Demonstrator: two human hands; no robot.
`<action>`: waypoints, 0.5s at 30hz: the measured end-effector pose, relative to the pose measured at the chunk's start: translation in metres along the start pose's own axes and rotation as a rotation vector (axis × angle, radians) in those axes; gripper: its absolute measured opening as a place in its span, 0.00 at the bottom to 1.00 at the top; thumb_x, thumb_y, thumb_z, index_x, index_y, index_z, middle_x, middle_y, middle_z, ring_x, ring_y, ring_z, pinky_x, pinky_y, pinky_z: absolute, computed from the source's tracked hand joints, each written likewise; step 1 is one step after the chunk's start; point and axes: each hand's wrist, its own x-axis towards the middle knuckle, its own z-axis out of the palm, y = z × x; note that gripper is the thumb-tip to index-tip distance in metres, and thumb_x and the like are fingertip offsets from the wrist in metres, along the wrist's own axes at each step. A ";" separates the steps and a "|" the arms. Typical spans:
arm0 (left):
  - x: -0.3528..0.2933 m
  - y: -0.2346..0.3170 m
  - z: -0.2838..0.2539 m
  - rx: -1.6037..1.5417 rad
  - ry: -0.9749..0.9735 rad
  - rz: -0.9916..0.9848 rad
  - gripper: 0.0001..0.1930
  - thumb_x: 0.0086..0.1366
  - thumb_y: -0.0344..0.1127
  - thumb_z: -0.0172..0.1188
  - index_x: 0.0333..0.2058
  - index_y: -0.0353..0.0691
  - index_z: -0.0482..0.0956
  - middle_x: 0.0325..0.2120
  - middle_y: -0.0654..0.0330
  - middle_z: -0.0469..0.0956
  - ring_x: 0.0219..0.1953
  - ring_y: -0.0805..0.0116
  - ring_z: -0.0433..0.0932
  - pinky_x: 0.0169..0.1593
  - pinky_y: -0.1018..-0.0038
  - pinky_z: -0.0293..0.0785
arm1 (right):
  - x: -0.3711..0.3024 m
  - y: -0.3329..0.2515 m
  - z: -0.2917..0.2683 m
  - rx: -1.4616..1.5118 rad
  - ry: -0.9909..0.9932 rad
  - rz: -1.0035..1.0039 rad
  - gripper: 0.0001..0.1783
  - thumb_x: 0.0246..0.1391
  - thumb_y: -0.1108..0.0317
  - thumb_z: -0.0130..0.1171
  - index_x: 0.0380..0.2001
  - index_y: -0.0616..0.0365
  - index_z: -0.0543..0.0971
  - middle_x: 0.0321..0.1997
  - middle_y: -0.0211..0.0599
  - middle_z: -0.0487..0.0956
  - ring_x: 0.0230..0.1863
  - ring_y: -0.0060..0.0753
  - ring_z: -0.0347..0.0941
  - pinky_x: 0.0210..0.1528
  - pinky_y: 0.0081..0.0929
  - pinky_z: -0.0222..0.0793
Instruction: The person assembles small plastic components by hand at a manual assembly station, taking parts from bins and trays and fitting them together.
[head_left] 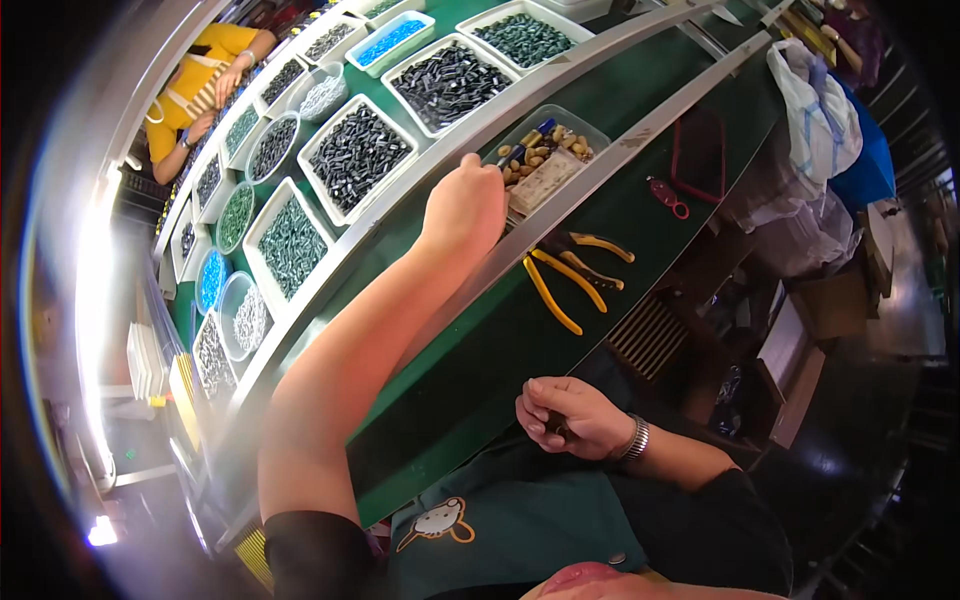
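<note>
My left hand (465, 208) is stretched far forward, its fingers curled closed beside the left end of a clear plastic tub (600, 135). What those fingers hold, if anything, is hidden. Inside the tub lie several rounded tan pieces (538, 157), a pale rectangular block (545, 182) and a few blue and gold cylinders (545, 127). Close to my body, past the table's near edge, my right hand (580, 415) is closed around something small, dark and brownish (557, 426), too covered to name. A metal-banded watch (638, 437) is on the right wrist.
Yellow-handled pliers (565, 285) lie on the green table (455, 345), near a red-framed dark flat object (698, 155). Metal rails (405, 185) cross it. Beyond stand several bins of small dark parts (360, 155). A person in yellow (225, 45) works at far left; plastic bags (815, 120) hang right.
</note>
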 end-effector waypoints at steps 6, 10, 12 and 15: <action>0.005 -0.012 -0.003 -0.077 0.001 0.018 0.08 0.58 0.30 0.58 0.26 0.31 0.80 0.29 0.48 0.76 0.28 0.46 0.76 0.35 0.61 0.76 | 0.001 -0.006 -0.003 -0.012 0.011 -0.003 0.18 0.69 0.57 0.48 0.27 0.56 0.71 0.21 0.31 0.68 0.16 0.19 0.57 0.17 0.15 0.50; -0.018 0.004 -0.045 -0.619 -0.028 -0.148 0.07 0.61 0.30 0.59 0.30 0.31 0.82 0.29 0.53 0.79 0.28 0.63 0.78 0.33 0.73 0.75 | 0.000 -0.015 0.000 -0.067 0.004 -0.091 0.14 0.69 0.60 0.50 0.31 0.56 0.74 0.21 0.27 0.67 0.17 0.17 0.57 0.18 0.14 0.50; -0.040 0.008 -0.068 -1.271 -0.234 -0.421 0.08 0.65 0.29 0.58 0.36 0.30 0.81 0.30 0.55 0.80 0.29 0.71 0.77 0.34 0.80 0.74 | 0.002 -0.018 0.005 -0.081 -0.005 -0.114 0.12 0.69 0.61 0.50 0.33 0.57 0.75 0.22 0.25 0.66 0.17 0.16 0.57 0.18 0.14 0.50; -0.084 0.012 -0.088 -1.651 -0.324 -0.573 0.09 0.67 0.28 0.58 0.42 0.28 0.79 0.31 0.55 0.79 0.30 0.73 0.77 0.35 0.82 0.74 | 0.004 -0.023 0.016 -0.219 0.075 -0.401 0.07 0.66 0.68 0.53 0.40 0.61 0.74 0.22 0.26 0.66 0.17 0.16 0.57 0.18 0.14 0.50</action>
